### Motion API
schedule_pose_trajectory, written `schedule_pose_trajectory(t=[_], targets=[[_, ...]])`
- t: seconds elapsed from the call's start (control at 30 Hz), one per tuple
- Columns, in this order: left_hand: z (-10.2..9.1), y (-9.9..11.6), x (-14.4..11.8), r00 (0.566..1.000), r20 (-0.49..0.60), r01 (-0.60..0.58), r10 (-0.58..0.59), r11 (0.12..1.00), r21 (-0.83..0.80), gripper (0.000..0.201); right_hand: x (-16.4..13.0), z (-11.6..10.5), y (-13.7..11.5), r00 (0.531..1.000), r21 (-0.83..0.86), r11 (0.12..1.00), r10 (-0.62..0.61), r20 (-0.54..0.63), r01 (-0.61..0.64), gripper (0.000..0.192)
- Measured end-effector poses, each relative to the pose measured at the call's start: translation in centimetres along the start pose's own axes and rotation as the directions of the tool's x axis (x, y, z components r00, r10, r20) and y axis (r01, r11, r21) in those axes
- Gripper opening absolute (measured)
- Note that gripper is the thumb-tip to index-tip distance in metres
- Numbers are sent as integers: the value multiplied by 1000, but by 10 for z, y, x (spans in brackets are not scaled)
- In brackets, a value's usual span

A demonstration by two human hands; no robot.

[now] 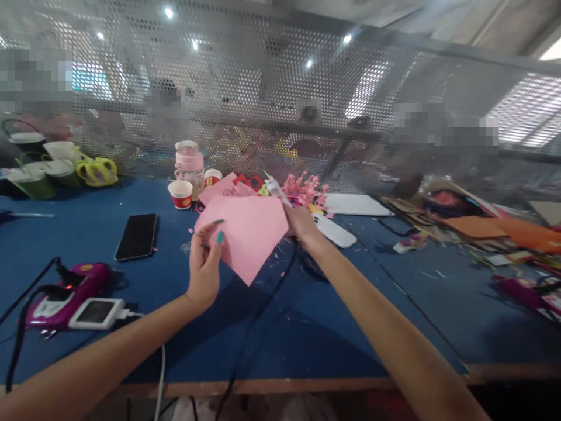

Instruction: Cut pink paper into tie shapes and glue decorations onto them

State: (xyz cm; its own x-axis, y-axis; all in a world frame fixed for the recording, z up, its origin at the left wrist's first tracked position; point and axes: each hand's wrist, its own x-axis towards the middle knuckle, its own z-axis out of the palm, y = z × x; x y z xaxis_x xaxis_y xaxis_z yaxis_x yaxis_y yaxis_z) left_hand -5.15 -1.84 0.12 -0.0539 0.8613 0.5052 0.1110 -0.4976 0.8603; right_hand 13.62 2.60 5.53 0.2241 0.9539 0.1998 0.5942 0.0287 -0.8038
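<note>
Left hand (204, 269), centre-left of frame: fingers curled, thumb and fingertips pinching the left edge of a pink sheet (245, 234), painted nails lying on its face. Right hand (300, 225), just right of centre: fingers closed on the sheet's upper right corner and apparently also around a glue gun (276, 188), whose nozzle points up-left above the sheet; exact grip on the gun cannot be told. Sheet held tilted above the blue table (307, 327), one corner pointing down toward the near edge, at frame centre. A black cable (258, 318) runs from under the sheet toward the bottom edge. Behind the sheet, upper centre: more pink paper, pink cut shapes (304, 190), a small paper cup (180, 194) and a pink bottle (189, 164). Left of the left hand: a dark phone (137, 236) lying flat. Lower left: a magenta device (65, 292) with a white power bank (96, 313) just beside it, cables attached. Far left: green pots (37, 181). Right of the right hand: a white oblong object (335, 233); further right, orange card (504, 228) among mixed craft scraps. Perforated metal screen (280, 88) fills the upper frame.
</note>
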Motion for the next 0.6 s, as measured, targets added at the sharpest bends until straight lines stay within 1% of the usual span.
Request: schedule_pose_trajectory(t=[0.03,0.07,0.1,0.13,0.2,0.27,0.33,0.4,0.47,0.53,0.6], targets=[[1,-3,0,994,69,77,-81,996,54,30,-4,-14,5,997,-49,997,52,-59,-55,35],[2,-4,0,977,142,143,-160,982,124,30,-9,-27,10,988,-96,988,107,-115,-118,34],[4,-6,-1,951,214,178,-222,962,208,29,-15,-40,13,972,-141,975,148,-180,-175,31],[5,-6,-3,918,298,170,-262,938,302,29,-21,-52,15,963,-145,964,192,-191,-221,28],[8,-6,-7,858,432,67,-277,895,441,32,-34,-69,18,946,-82,951,284,-157,-299,27],[9,-4,-10,809,526,-35,-263,871,490,40,-44,-78,18,940,-13,950,308,-143,-313,31],[9,1,-10,761,582,-64,-287,859,508,46,-48,-77,18,949,28,957,289,-128,-288,33],[8,7,-8,719,602,-57,-347,834,549,49,-48,-70,19,966,27,973,233,-113,-231,35],[6,12,-4,684,614,-59,-393,809,584,53,-43,-60,23,981,-14,989,146,-125,-149,38],[4,16,0,639,644,-80,-421,796,600,58,-37,-51,30,986,-65,995,63,-157,-74,42],[0,21,2,602,657,-128,-454,757,641,66,-32,-43,40,984,-77,996,29,-176,-43,44]])
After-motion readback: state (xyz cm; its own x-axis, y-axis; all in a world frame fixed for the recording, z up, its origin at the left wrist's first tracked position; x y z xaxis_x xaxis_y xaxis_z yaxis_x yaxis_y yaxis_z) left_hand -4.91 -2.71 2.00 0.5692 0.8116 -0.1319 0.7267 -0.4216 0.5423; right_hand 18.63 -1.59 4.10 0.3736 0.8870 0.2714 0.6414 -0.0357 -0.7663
